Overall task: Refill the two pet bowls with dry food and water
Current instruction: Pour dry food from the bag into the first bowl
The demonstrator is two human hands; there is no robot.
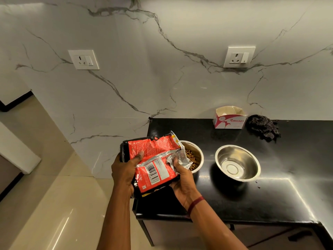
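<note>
Black counter (pixel 270 195), both hands (pixel 124 170) gripping food bag (pixel 155 159) over kibble bowl (pixel 196 154) (second bowl (pixel 237 162) empty)

Food bag (pixel 153 165) in both hands, over kibble bowl (pixel 195 156)

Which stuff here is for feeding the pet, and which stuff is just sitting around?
For the job:
- food bag, held by the left hand and right hand
- bowl with dry food
- empty bowl

Just lying about:
- tissue box
- dark cloth
- wall sockets
</note>
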